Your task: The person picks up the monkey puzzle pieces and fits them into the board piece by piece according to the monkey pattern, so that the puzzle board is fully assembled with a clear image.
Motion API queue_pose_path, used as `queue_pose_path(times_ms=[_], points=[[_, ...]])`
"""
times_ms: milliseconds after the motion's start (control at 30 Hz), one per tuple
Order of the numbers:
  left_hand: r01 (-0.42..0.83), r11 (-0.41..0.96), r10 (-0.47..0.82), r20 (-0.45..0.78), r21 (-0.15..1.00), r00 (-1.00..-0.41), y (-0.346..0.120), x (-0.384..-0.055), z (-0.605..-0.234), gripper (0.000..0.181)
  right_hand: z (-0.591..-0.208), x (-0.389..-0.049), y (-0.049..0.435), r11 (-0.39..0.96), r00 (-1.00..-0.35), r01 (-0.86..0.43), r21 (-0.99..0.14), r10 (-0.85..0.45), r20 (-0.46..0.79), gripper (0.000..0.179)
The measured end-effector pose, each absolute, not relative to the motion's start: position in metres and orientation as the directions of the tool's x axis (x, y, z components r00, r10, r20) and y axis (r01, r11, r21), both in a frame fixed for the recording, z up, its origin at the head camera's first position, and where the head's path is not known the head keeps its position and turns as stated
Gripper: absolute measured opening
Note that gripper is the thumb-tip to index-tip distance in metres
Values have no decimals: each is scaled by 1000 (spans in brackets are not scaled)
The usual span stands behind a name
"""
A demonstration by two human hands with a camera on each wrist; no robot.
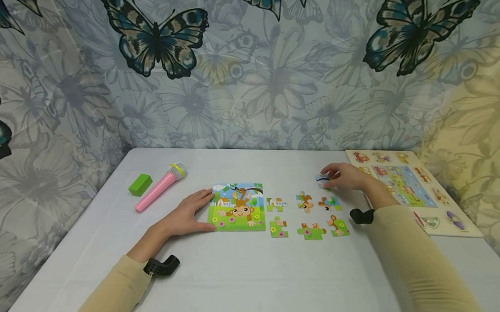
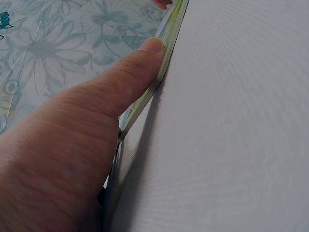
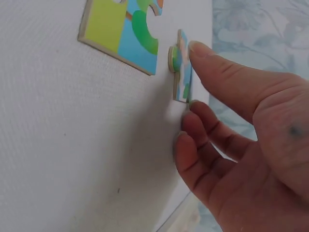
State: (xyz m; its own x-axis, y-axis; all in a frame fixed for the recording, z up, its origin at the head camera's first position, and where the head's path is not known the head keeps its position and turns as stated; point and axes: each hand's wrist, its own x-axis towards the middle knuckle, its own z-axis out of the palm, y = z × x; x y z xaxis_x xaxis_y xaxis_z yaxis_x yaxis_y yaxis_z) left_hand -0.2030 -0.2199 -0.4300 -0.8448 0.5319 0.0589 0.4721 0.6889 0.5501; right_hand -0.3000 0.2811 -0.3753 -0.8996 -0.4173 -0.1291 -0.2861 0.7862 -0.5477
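Note:
My left hand (image 1: 191,212) lies at the left side of a square monkey picture puzzle board (image 1: 235,225). Its thumb (image 2: 130,72) touches the board's near corner and the other fingers reach the far left edge, fairly straight. Beyond the loose pieces, my right hand (image 1: 344,176) pinches a small jigsaw piece (image 3: 182,72) with blue and green on it. The thumb is on the piece's edge; the index finger is mostly hidden, and the other fingers curl below. Nearer me lie a monkey-tail piece (image 1: 328,203) and a green flower piece (image 1: 311,232).
Other jigsaw pieces, such as a house piece (image 1: 275,204) and a monkey-arm piece (image 1: 338,226), lie right of the board. A pink toy microphone (image 1: 158,189) and a green block (image 1: 140,184) are at the left. At the right lies a large picture board (image 1: 454,223).

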Motion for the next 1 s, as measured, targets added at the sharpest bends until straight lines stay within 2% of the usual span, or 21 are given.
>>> queue_pose_path(times_ms=[400, 567, 767, 1000], points=[[470, 694, 532, 52, 546, -845, -220, -203, -429, 98, -376, -299, 279, 792, -901, -257, -553, -403, -158, 39], [470, 693, 534, 48, 546, -844, -220, -203, -429, 98, -381, -296, 281, 774, -920, -258, -578, -380, -98, 36], [469, 694, 534, 45, 547, -844, -220, -204, -429, 98, -386, -298, 285, 736, -930, -285, -614, -368, -9, 22], [464, 694, 531, 44, 551, -846, -220, -203, -429, 98, -379, -298, 282, 681, -939, -255, -687, -345, 6, 18]])
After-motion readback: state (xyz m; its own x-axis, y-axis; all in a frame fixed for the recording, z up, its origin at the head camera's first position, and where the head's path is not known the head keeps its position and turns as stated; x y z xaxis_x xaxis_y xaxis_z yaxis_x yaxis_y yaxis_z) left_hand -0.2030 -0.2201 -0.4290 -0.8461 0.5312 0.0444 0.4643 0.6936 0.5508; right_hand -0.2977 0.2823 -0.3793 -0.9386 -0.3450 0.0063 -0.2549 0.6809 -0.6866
